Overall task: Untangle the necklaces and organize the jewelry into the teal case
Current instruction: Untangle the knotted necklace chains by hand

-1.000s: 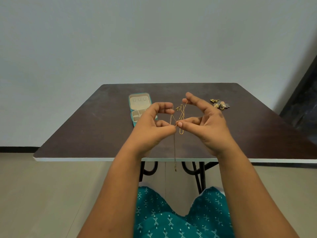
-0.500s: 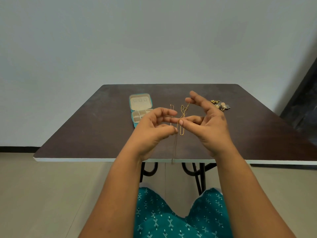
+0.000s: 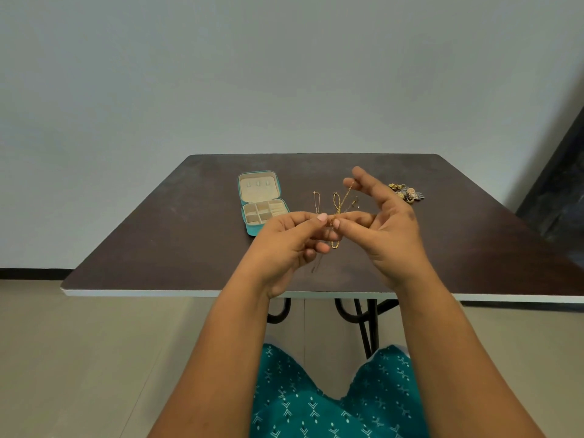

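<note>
A: Head view first; what are the hands doing?

B: Both are raised above the dark worktop (image 3: 164, 235); the left hand (image 3: 284, 245) pinches the tangled necklaces (image 3: 336, 213) between thumb and forefinger; the right hand (image 3: 384, 229) pinches the same chains just beside it, its upper fingers spread with a gold strand looped up to them.

A: And the teal case (image 3: 264, 202)?

B: Lying open on the worktop beyond the left hand, lid flat, beige compartments showing; a small heap of jewelry (image 3: 407, 192) sits well apart on the worktop, past the right hand.
</note>
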